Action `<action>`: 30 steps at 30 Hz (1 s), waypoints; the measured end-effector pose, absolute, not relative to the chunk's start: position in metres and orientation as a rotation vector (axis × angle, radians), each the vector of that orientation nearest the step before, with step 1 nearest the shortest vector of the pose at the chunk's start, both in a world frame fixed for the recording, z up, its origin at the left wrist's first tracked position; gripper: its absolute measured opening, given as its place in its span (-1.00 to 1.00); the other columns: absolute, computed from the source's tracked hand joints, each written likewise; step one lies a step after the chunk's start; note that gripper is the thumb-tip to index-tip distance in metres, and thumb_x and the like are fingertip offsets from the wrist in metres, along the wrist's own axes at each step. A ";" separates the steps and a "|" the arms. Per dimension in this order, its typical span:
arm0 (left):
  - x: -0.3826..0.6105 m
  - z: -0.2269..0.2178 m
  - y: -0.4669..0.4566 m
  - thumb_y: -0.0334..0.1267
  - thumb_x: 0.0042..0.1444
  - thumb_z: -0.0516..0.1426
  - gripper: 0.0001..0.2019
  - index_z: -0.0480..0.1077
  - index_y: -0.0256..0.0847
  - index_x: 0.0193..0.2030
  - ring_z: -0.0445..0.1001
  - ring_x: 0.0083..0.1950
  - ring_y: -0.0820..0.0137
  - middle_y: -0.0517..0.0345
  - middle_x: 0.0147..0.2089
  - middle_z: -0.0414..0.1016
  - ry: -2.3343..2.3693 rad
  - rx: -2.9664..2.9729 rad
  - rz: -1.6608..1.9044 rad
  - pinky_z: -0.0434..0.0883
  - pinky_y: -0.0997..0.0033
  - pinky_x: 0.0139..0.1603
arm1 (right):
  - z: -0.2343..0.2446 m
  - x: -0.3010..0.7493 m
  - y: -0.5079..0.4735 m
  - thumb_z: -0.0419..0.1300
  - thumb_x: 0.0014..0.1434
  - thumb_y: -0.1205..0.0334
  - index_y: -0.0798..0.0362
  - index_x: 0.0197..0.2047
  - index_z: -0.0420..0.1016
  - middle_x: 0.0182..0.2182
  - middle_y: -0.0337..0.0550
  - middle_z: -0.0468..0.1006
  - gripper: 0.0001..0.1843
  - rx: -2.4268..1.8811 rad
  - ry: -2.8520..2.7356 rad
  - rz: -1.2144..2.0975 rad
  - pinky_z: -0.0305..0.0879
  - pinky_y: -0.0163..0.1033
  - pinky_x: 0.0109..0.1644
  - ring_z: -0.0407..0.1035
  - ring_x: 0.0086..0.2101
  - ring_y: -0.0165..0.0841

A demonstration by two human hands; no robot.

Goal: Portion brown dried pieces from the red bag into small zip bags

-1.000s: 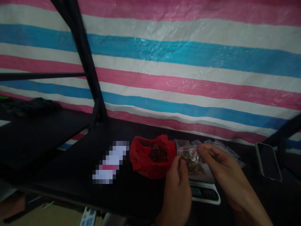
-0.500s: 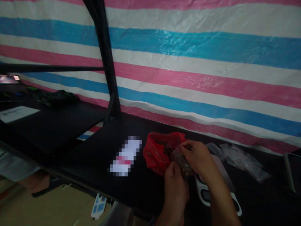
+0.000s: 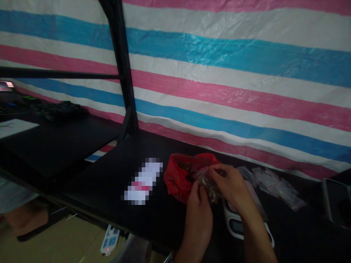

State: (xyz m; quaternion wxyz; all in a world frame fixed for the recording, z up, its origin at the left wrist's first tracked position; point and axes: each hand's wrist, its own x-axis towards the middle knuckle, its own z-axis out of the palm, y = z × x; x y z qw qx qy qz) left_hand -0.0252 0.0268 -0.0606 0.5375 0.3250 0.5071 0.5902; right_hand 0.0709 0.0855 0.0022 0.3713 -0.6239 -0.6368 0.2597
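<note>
Both my hands are closed on a small clear plastic bag (image 3: 210, 188) with brownish bits inside; what the bits are I cannot make out. My left hand (image 3: 199, 204) grips the bag's near left side. At its upper right edge, my right hand (image 3: 229, 182) pinches the plastic. Just behind and left of the bag, a red plastic bag (image 3: 178, 182) lies open on the black table (image 3: 161, 226), with dark brown pieces inside. Partly under my right forearm is a white kitchen scale (image 3: 233, 226) with a grey display.
Several flat clear zip bags (image 3: 276, 186) lie right of the scale. A dark device (image 3: 338, 204) stands at the right edge. A blurred-out white paper (image 3: 144, 182) lies left. Behind the table hangs a striped tarp (image 3: 233, 84), beside a black metal post (image 3: 123, 65). A power strip (image 3: 110, 239) is below the table.
The view has shifted slightly, so most things sit a little further left. The small clear bag has tilted in my fingers, showing more clear plastic at its top. Both hands keep their grip.
</note>
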 end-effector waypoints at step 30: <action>-0.017 -0.033 0.038 0.05 0.26 0.24 -0.69 0.51 -0.18 -0.22 0.48 -0.36 0.40 0.20 -0.34 0.56 1.157 1.167 1.518 0.40 0.46 -0.35 | -0.008 0.113 0.030 0.27 0.28 -0.07 0.00 -0.24 0.58 -0.39 -0.21 0.58 -0.70 -1.217 -1.294 0.745 0.37 -0.27 -0.22 0.44 -0.33 -0.31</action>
